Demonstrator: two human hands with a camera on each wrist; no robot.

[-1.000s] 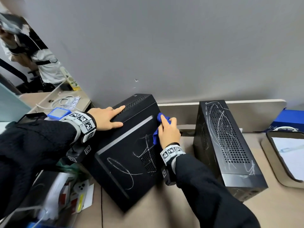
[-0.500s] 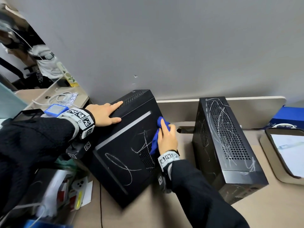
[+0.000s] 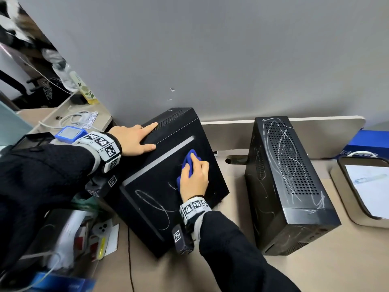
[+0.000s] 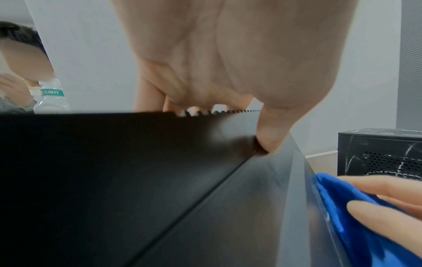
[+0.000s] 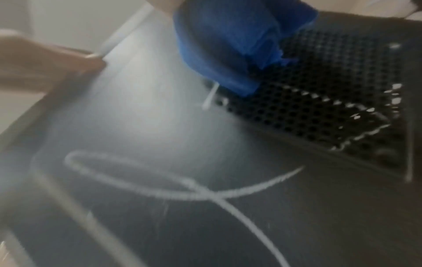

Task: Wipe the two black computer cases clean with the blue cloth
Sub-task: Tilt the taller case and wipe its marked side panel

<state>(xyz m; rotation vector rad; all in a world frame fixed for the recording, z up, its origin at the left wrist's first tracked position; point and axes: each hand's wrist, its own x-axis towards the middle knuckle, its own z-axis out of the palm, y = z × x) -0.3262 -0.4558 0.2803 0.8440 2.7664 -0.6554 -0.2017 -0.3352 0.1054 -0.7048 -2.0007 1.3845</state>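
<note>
The left black computer case [image 3: 160, 209] leans tilted, white scribbles [image 5: 182, 191] on its side panel. My left hand [image 3: 147, 135] rests flat on its top edge, fingers over the vent slots, thumb [image 4: 271, 142] on the panel. My right hand [image 3: 196, 171] grips the bunched blue cloth [image 3: 189, 160] and presses it on the panel beside the vent grid [image 5: 319, 108]. The cloth [image 4: 342, 207] lies under my right fingers [image 4: 388, 198]. The right black case [image 3: 294, 186] stands upright, apart, covered with white scribbles.
A tray [image 3: 341, 182] with paper sits at the far right, a blue box [image 3: 370, 142] behind it. Clutter [image 3: 84, 239] and a thin cable [image 3: 129, 260] lie left of the tilted case. The grey wall is close behind. A water bottle [image 4: 51, 97] and another person are back left.
My right hand has slid the cloth from the case's right edge leftward onto the side panel. Part of the scribble near the vent is gone. The left hand has stayed put.
</note>
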